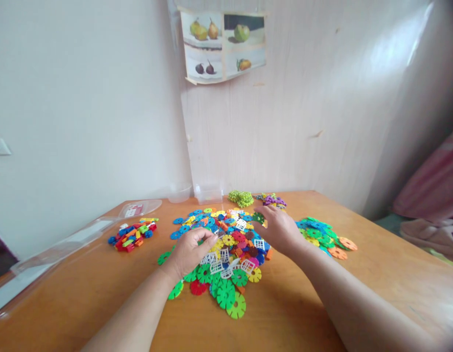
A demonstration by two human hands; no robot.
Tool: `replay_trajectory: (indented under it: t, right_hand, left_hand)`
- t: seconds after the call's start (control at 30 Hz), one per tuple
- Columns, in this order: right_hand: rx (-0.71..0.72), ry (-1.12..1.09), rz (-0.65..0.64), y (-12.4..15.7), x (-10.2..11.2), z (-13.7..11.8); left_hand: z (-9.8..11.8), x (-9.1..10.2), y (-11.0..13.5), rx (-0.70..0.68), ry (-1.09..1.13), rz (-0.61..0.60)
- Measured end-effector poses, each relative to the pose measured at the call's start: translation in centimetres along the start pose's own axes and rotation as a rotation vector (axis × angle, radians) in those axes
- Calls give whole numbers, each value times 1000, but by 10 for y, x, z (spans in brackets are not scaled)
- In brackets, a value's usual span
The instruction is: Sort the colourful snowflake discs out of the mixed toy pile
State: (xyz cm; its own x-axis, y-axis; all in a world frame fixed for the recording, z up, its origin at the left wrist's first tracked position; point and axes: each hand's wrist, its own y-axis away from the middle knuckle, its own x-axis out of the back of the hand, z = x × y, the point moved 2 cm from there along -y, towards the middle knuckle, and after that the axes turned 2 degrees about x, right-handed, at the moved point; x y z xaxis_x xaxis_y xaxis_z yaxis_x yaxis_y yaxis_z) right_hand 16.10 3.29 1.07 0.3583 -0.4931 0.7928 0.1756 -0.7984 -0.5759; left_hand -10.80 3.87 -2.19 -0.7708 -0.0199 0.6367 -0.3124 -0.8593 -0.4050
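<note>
A mixed pile of notched plastic discs [225, 293] lies on the wooden table, in green, blue, yellow, red and orange, with white lattice window pieces [216, 266] among them. Over its left side is my left hand [192, 250], thumb and fingertips pressed together. A bit of green shows by those fingers; whether it is held or lies in the pile is unclear. My right hand [280, 227] is at the pile's right edge, with a dark green notched disc [259, 218] between its thumb and fingers. Part of the pile is hidden behind both hands.
Small coloured blocks [134, 235] are heaped at left, beside a clear lid [140, 209]. More discs [318, 234] form a pile at right. Clear tubs [208, 193], lime green pieces [241, 198] and purple pieces [274, 201] stand along the back near the wall.
</note>
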Motion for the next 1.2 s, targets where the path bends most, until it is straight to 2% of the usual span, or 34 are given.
replay_trajectory:
  t: [0.17, 0.37, 0.63, 0.9, 1.2]
  right_hand:
    - [-171, 29, -14, -2, 15, 38]
    - [-326, 199, -117, 9, 26, 84]
    - [-512, 286, -274, 33, 14, 127]
    - [-557, 305, -325, 37, 11, 136]
    - [-329, 344, -394, 33, -14, 110]
  left_hand:
    - [-7, 6, -3, 38, -52, 77]
    - [-16, 5, -6, 47, -81, 110]
    - [-17, 7, -6, 88, -89, 133]
    - [-20, 7, -7, 89, -98, 118]
    - [-21, 7, -6, 92, -120, 102]
